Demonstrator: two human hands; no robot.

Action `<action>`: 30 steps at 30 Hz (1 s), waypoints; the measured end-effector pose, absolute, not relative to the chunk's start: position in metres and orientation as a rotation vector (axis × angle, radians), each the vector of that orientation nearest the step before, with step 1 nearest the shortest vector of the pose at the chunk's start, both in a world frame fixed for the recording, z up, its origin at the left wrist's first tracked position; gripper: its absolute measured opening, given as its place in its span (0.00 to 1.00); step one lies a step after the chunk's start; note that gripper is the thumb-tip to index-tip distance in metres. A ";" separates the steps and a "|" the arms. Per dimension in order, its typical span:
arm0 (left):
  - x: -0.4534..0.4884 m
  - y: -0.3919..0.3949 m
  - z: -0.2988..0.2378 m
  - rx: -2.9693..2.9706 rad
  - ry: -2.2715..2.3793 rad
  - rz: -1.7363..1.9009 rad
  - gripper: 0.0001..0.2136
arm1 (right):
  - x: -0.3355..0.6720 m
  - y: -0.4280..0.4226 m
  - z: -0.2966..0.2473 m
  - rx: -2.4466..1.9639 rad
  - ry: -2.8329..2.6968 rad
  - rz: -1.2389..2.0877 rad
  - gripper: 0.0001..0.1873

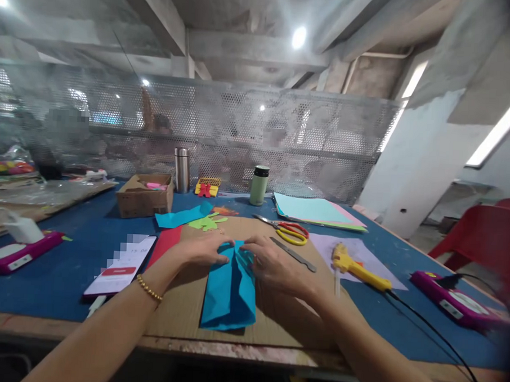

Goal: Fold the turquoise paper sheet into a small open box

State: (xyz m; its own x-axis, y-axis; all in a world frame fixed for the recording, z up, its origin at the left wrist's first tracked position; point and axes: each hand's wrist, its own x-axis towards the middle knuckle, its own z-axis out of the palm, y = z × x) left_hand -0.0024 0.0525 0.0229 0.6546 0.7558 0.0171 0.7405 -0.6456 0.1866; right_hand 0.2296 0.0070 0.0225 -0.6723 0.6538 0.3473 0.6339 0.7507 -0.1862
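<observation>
1. Blue folded paper (229,297): one piece, lying lengthwise before me on one cardboard sheet (176,314), its far end between my two sets of fingers.
2. My left fingers (212,243) curl at its far left edge, thumb and forefinger slightly parted with paper between them; I cannot tell how firmly they pinch.
3. My right fingers (258,251) bend over the raised flap at its far right; their thumb is hidden, so I cannot tell their grip.
4. Beyond my left fingers I count one other blue piece (184,215), one green cut-out (207,221) and one red sheet (164,245).
5. Beyond my right fingers: one pair of scissors (278,223), one metal strip (296,256), and one yellow glue gun (361,270) partly on one purple sheet (377,252).
6. Farther back on the blue surface (79,234) stand two bottles, one steel (182,171), one green (259,190), and one cardboard box (153,202).
7. One phone (139,256) lies left.
</observation>
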 end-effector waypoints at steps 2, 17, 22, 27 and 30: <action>-0.002 0.053 0.022 2.703 1.222 0.120 0.19 | 0.232 -0.009 0.024 -0.923 -2.457 0.054 0.13; 0.001 0.050 0.024 2.664 1.295 0.096 0.23 | 0.216 -0.087 -0.006 -0.906 -2.518 -0.033 0.25; -0.001 0.053 0.022 2.658 1.289 0.123 0.24 | 0.214 -0.091 -0.013 -0.930 -2.557 -0.109 0.21; -0.001 0.051 0.024 2.676 1.299 0.152 0.25 | 0.222 -0.098 -0.028 -0.941 -2.493 -0.308 0.23; 0.001 0.047 0.025 2.677 1.273 0.199 0.28 | 0.231 -0.102 -0.035 -0.946 -2.446 -0.420 0.23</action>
State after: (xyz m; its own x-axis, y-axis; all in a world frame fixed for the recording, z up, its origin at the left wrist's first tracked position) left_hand 0.0005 0.0473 0.0253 0.6266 0.7779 0.0471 0.7551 -0.6210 0.2100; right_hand 0.2314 -0.1025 -0.0345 -0.6452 0.5440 0.5364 0.6919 0.7138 0.1083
